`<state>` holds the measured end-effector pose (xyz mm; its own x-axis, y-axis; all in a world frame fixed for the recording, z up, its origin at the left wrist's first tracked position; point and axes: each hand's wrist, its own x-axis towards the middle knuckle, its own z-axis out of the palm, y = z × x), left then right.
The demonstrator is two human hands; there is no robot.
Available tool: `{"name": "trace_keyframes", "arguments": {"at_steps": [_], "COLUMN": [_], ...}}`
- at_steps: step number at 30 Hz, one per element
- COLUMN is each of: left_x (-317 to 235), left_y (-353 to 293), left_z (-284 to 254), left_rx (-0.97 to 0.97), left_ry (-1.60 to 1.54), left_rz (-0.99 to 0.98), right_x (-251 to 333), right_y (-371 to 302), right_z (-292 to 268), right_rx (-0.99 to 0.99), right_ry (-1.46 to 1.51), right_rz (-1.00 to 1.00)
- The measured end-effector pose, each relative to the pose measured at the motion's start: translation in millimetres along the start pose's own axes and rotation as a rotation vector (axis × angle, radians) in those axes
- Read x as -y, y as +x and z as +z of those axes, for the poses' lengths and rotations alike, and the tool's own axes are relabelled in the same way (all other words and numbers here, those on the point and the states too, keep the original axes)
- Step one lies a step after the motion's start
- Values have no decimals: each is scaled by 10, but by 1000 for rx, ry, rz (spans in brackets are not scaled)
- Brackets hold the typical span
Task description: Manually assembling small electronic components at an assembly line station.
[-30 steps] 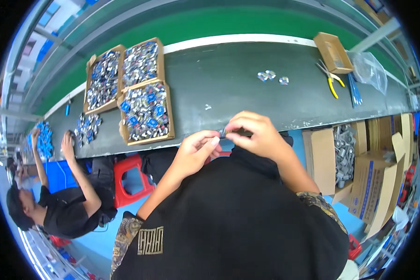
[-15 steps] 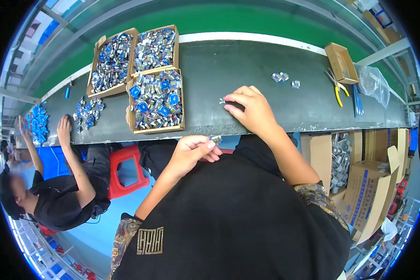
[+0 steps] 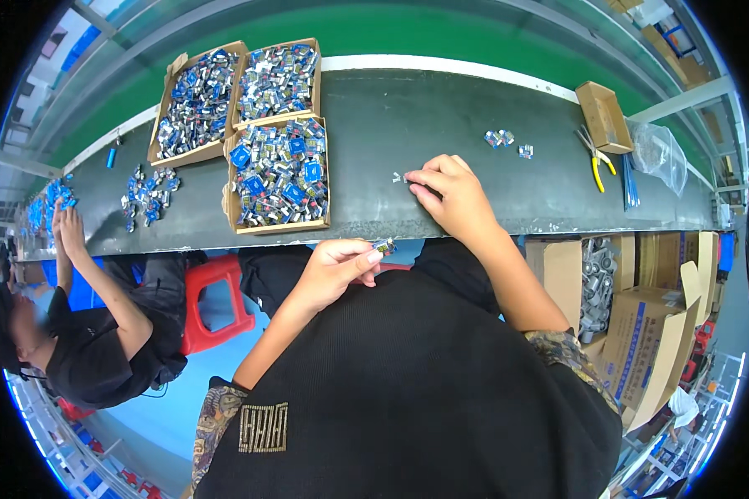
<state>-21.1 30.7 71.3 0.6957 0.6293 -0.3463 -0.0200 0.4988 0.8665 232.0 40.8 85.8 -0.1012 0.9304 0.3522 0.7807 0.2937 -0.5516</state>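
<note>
My left hand [image 3: 334, 273] is closed in a pinch at the table's front edge. Between its thumb and fingers is a small block-shaped part [image 3: 384, 248] with a blue and yellowish side, like a small electrical component. Over the table, my right hand [image 3: 458, 200] has its thumb and index finger drawn together. Their tips are at some tiny silvery pieces [image 3: 397, 178] on the dark tabletop; whether one is gripped is too small to tell. To the left, a cardboard tray [image 3: 328, 187] holds many similar blue and silver parts.
Two more filled trays [image 3: 152, 145] stand behind. Loose parts [image 3: 498, 138] lie at the right, near yellow-handled pliers [image 3: 597, 170], blue strips [image 3: 630, 185], a small carton [image 3: 601, 116] and a clear bag [image 3: 659, 154]. A co-worker [image 3: 100, 349] sits at the left. Cartons [image 3: 641, 349] stand at lower right.
My right hand has shifted slightly right, its fingertips still by the silvery pieces. My left hand has tilted a little with its part. The co-worker's hands have come together over the blue pile.
</note>
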Motion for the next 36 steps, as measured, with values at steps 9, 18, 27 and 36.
{"name": "trace_keyframes", "arguments": {"at_steps": [9, 18, 27, 36], "left_x": [-36, -90, -184, -151], "left_y": [-27, -13, 5, 48], "left_z": [50, 91, 232, 320], "left_rx": [-118, -233, -355, -384], "left_ry": [-56, -14, 151, 156], "left_rz": [-63, 75, 418, 456], "right_x": [-11, 34, 562, 493], "right_y": [129, 132, -273, -347], "right_z": [-93, -44, 196, 247], "right_rx": [120, 154, 130, 114], "right_ry": [-59, -69, 1554, 1641], "right_rz": [-28, -60, 730, 771]}}
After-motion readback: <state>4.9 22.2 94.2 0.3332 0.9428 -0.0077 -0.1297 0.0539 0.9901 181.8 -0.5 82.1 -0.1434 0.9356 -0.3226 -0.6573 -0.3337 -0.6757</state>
